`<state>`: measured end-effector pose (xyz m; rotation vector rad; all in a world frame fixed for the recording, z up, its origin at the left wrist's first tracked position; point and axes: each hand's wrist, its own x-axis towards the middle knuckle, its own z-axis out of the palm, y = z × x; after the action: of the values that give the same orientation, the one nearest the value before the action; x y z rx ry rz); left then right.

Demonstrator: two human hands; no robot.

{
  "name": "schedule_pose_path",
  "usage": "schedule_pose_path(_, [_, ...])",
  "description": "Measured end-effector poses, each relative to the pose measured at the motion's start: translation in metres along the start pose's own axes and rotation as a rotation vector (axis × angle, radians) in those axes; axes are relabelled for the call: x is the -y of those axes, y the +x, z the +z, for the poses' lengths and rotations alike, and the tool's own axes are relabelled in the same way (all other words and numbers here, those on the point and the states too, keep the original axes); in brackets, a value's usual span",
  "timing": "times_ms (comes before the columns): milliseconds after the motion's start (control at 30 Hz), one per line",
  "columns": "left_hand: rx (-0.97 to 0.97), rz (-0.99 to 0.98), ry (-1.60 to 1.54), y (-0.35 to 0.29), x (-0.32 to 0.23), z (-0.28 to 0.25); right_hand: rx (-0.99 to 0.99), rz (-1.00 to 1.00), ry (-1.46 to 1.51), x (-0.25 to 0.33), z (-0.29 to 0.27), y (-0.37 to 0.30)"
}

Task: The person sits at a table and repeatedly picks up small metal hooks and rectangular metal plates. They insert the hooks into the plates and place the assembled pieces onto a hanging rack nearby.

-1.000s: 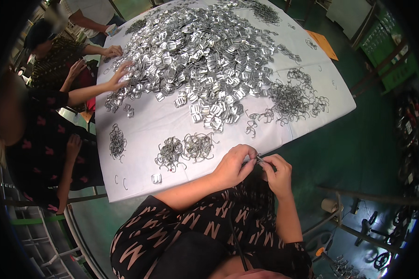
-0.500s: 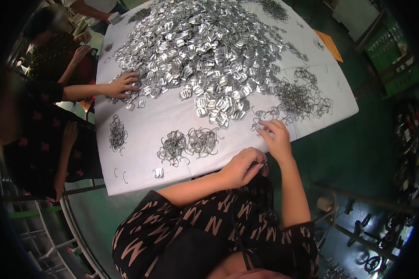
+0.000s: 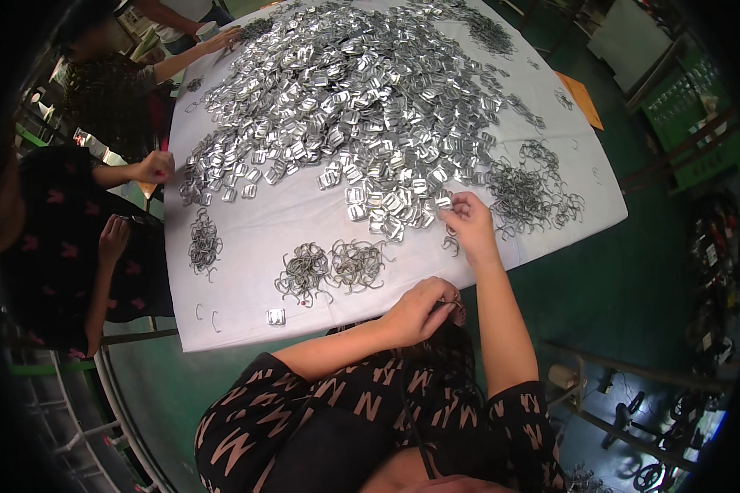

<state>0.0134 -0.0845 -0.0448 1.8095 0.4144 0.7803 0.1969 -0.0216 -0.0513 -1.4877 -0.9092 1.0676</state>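
Observation:
My right hand (image 3: 474, 228) reaches to the near right edge of a heap of shiny flat metal buckles (image 3: 362, 90). Its thumb and fingers close on one buckle (image 3: 444, 202) there. A loose curved wire hook (image 3: 450, 244) lies on the cloth beside that hand. Low at the table's front edge, my left hand (image 3: 419, 312) is closed, with a small dark thing partly showing at its fingertips that I cannot make out. Two clumps of bent wire hooks (image 3: 356, 264) lie left of my hands, and a single buckle (image 3: 276, 316) sits near the front edge.
A white cloth covers the table (image 3: 238, 287). More wire hooks (image 3: 530, 193) spread at the right, and another clump (image 3: 205, 244) lies at the left. Co-workers stand along the left side; one person's hand (image 3: 154, 167) is by the table edge. An orange envelope-like sheet (image 3: 580, 100) hangs at the far right.
My right hand has moved slightly up and left, from the loose hooks to a buckle. My left hand stays low. The nearer co-worker's hand has left the heap; another's arm now reaches to the far left.

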Motion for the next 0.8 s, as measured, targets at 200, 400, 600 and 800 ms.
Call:
schedule_pose_path(200, [-0.033,-0.038,-0.051,0.007,-0.001,0.004,-0.043,0.108,0.417,0.008,-0.029,-0.074])
schedule_pose_path(400, [-0.093,-0.053,0.012,0.009,0.002,0.022,-0.210,-0.020,0.276,0.005,-0.034,-0.131])
schedule_pose_path(600, [-0.034,-0.221,-0.027,0.007,-0.012,0.030,-0.292,-0.074,0.182,0.000,-0.024,-0.157])
schedule_pose_path(800, [-0.058,-0.143,0.025,0.005,-0.009,0.032,-0.345,-0.193,0.140,-0.011,-0.018,-0.162])
